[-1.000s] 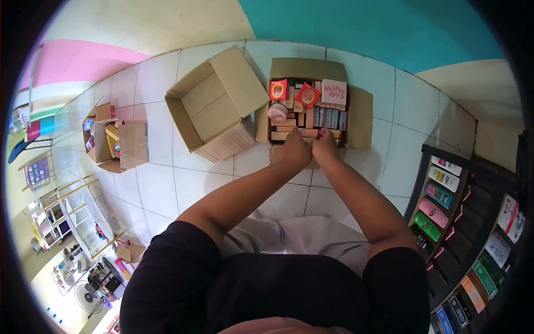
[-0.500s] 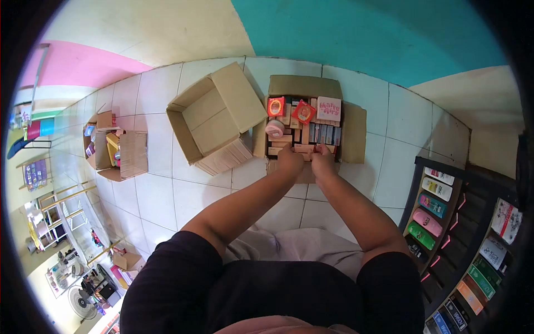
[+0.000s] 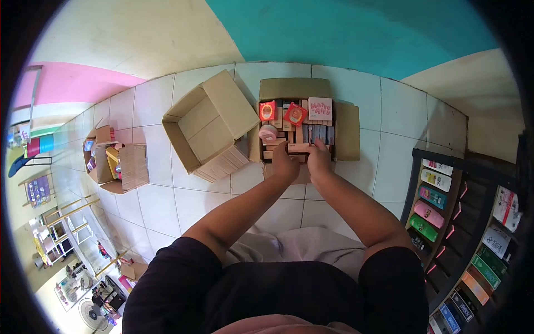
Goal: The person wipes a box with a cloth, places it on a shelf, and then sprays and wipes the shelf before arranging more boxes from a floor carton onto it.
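Observation:
An open cardboard box [image 3: 347, 133] stands on the floor, packed with small product cartons. At its near side, my left hand [image 3: 285, 164] and my right hand [image 3: 319, 161] hold a slim peach carton [image 3: 298, 148] by its two ends, fingers closed on it. Farther back in the same box lie two red packets, the left one [image 3: 267, 111] and the right one [image 3: 295, 114]. A pink box with lettering [image 3: 320, 109] sits at the back right. Above my left hand is a round pink jar [image 3: 267, 133]. Bluish-grey cartons [image 3: 319, 134] stand in a row beyond my right hand.
Left of the packed box stands an open cardboard box [image 3: 231, 106] with its bare bottom showing. Farther left, a smaller carton [image 3: 133, 167] holds mixed items. A dark shelf rack [image 3: 414, 183] with packaged goods stands at the right. Walls border the tiled floor [image 3: 206, 206].
The peach carton between my hands now shows more clearly, appearing slightly raised. My right hand has shifted up a little. The whole view has tilted slightly.

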`<state>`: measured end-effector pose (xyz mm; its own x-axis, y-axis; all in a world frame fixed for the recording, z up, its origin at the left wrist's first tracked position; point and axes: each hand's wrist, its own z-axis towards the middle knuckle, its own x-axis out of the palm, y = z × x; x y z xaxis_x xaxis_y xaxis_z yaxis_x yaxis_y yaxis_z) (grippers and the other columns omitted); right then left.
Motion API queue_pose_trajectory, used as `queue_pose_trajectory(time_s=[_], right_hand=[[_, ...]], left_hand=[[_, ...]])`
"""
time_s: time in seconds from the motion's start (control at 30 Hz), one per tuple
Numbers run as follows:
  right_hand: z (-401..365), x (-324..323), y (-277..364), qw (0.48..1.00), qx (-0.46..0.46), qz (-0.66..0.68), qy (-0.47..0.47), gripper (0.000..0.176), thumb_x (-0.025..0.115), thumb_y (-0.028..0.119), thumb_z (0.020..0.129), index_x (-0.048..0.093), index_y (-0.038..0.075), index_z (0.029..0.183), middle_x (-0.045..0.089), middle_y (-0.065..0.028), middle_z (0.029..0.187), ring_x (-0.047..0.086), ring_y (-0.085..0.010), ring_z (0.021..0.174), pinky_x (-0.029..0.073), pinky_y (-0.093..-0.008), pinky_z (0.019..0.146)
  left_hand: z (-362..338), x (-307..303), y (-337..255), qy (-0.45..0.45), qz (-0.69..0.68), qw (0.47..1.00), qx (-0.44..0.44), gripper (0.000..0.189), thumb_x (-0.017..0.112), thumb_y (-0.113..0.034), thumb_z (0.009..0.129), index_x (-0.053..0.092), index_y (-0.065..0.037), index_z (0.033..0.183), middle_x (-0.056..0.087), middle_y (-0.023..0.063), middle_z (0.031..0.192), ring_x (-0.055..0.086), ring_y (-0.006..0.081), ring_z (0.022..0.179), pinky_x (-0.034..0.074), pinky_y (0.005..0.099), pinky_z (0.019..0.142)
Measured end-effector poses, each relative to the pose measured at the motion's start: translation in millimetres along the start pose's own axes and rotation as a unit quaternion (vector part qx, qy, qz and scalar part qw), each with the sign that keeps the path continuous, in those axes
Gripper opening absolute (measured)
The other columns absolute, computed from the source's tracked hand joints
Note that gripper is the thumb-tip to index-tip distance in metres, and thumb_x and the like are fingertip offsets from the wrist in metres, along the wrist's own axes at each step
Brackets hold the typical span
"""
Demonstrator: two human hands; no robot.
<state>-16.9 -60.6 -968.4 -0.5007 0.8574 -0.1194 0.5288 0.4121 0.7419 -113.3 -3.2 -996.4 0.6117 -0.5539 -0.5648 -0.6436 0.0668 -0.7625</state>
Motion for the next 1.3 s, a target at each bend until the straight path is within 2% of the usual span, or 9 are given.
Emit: queue_pose_trajectory(time_s=[0.27, 0.33, 0.63, 0.8, 0.93, 1.0, 1.13, 1.17, 1.3], right_hand=[[-8.5, -26.8, 67.6, 0.985, -0.066, -0.039, 0.157, 0.050, 0.055, -0.001, 0.088, 0.057, 0.001, 0.138, 0.067, -0.0052, 0.106, 0.059, -0.0117, 0.096, 0.045, -0.0252, 0.090], [-17.6, -32.6, 103.5, 0.969, -0.175, -0.012, 0.173, 0.045, 0.061, 0.004, 0.090, 0.059, 0.002, 0.136, 0.067, -0.0048, 0.106, 0.058, -0.0093, 0.098, 0.044, -0.0235, 0.092], [-171.5, -37.0, 230.6, 0.893, -0.123, 0.358, 0.242, 0.051, 0.050, 0.032, 0.102, 0.047, 0.004, 0.144, 0.054, -0.0082, 0.137, 0.051, -0.0168, 0.126, 0.040, -0.0319, 0.107], [-314.1, -54.6, 321.4, 0.866, -0.264, 0.357, 0.232, 0.063, 0.050, 0.043, 0.099, 0.038, 0.007, 0.149, 0.044, -0.0115, 0.149, 0.041, -0.0254, 0.139, 0.033, -0.0403, 0.115], [-426.7, -71.4, 361.1, 0.879, -0.181, 0.355, 0.263, 0.071, 0.048, 0.052, 0.099, 0.030, 0.011, 0.153, 0.047, -0.0120, 0.143, 0.053, -0.0249, 0.126, 0.050, -0.0405, 0.098], [-479.6, -85.8, 394.8, 0.890, -0.212, 0.290, 0.280, 0.069, 0.047, 0.053, 0.100, 0.032, 0.011, 0.152, 0.050, -0.0116, 0.139, 0.057, -0.0233, 0.117, 0.053, -0.0387, 0.088], [-557.5, -119.2, 484.6, 0.920, -0.218, 0.103, 0.310, 0.058, 0.040, 0.044, 0.106, 0.035, 0.009, 0.153, 0.058, -0.0081, 0.126, 0.061, -0.0159, 0.104, 0.055, -0.0309, 0.082], [-565.3, -122.7, 494.8, 0.923, -0.219, 0.101, 0.299, 0.055, 0.045, 0.039, 0.106, 0.040, 0.007, 0.150, 0.062, -0.0056, 0.117, 0.063, -0.0109, 0.089, 0.054, -0.0252, 0.066], [-592.0, -136.9, 546.7, 0.912, -0.294, 0.040, 0.284, 0.051, 0.056, 0.028, 0.103, 0.044, 0.004, 0.147, 0.064, -0.0064, 0.116, 0.063, -0.0098, 0.087, 0.055, -0.0258, 0.070]], left_hand=[[16.2, -57.2, -50.6, 0.072, -0.088, 0.991, 0.073, 0.034, 0.069, -0.006, 0.092, 0.056, 0.001, 0.122, 0.064, 0.0133, 0.116, 0.064, 0.0194, 0.101, 0.051, 0.0320, 0.089], [25.5, -68.4, -75.9, 0.120, -0.366, 0.916, 0.115, 0.028, 0.063, -0.012, 0.099, 0.054, 0.003, 0.119, 0.066, 0.0122, 0.106, 0.066, 0.0186, 0.093, 0.054, 0.0314, 0.082], [-50.8, -193.1, -289.3, 0.059, -0.316, 0.938, 0.129, 0.031, 0.044, -0.027, 0.108, 0.059, 0.000, 0.109, 0.060, 0.0022, 0.093, 0.053, 0.0072, 0.084, 0.047, 0.0236, 0.075], [-136.5, -299.9, -394.7, 0.028, -0.181, 0.959, 0.215, 0.031, 0.045, -0.030, 0.106, 0.056, -0.001, 0.100, 0.059, 0.0062, 0.083, 0.054, 0.0110, 0.074, 0.046, 0.0298, 0.064], [-210.8, -399.5, -461.8, 0.126, -0.137, 0.964, 0.189, 0.037, 0.043, -0.036, 0.106, 0.055, -0.001, 0.114, 0.062, 0.0084, 0.088, 0.060, 0.0128, 0.076, 0.049, 0.0294, 0.066], [-244.7, -448.5, -504.5, 0.150, -0.107, 0.957, 0.224, 0.039, 0.042, -0.028, 0.105, 0.042, 0.000, 0.133, 0.063, 0.0173, 0.096, 0.067, 0.0272, 0.080, 0.053, 0.0379, 0.072], [-281.0, -515.6, -555.4, 0.138, -0.082, 0.951, 0.265, 0.040, 0.046, -0.028, 0.105, 0.045, 0.001, 0.132, 0.069, 0.0204, 0.100, 0.071, 0.0278, 0.090, 0.053, 0.0379, 0.080], [-289.2, -531.8, -571.2, 0.160, -0.076, 0.953, 0.247, 0.040, 0.047, -0.028, 0.105, 0.047, 0.001, 0.131, 0.070, 0.0215, 0.101, 0.071, 0.0280, 0.094, 0.053, 0.0378, 0.082], [-298.5, -574.1, -623.8, 0.167, -0.095, 0.940, 0.280, 0.042, 0.056, -0.031, 0.101, 0.053, 0.003, 0.125, 0.071, 0.0196, 0.099, 0.071, 0.0242, 0.086, 0.054, 0.0348, 0.077]])
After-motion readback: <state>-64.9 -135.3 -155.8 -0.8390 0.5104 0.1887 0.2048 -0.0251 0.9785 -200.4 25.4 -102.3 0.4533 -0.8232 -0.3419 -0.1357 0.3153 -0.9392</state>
